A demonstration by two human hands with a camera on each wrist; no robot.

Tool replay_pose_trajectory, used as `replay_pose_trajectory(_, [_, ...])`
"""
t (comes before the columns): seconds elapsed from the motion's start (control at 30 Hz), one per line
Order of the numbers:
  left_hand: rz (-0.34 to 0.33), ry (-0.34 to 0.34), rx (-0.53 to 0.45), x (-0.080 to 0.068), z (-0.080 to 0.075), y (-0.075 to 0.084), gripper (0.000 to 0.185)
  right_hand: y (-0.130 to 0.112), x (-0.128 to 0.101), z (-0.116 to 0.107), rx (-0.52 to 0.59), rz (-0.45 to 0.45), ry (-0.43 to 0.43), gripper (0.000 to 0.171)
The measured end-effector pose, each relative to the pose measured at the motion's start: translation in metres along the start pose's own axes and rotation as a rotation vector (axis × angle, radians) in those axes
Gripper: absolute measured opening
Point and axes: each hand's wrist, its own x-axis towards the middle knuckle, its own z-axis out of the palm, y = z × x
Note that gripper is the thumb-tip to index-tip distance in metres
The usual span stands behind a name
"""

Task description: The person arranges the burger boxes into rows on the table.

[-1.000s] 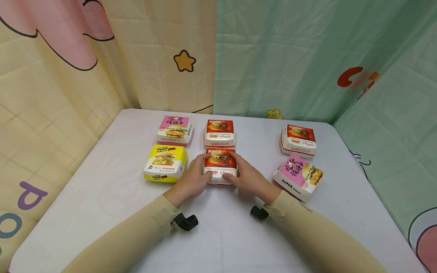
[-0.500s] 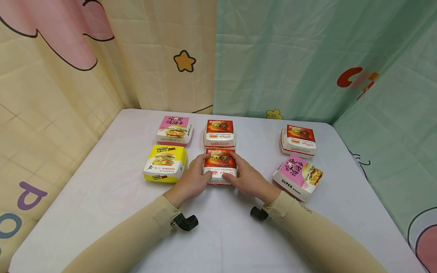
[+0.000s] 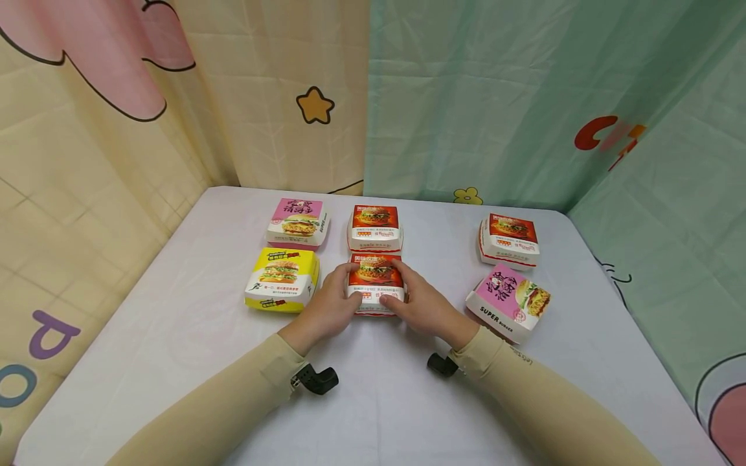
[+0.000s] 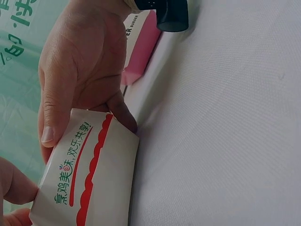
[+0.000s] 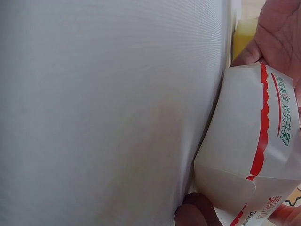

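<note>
At the near middle of the table, left hand and right hand gripped a red burger box from both sides, fingers curled over its edges, box resting on the table. Just left sat a yellow box, to the right a pink box. Farther back stood another pink box and two red boxes.

Long beige sleeves cover both arms, each wrist bearing a small black camera.
</note>
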Motion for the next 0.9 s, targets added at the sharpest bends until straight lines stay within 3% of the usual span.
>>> replay_pose_trajectory(0.9, [0.01, 0.002, -0.001, -0.0037, 0.0001, 0.0006, 0.065, 0.004, -0.0016, -0.0006, 0.007, -0.022, -0.004, 0.088])
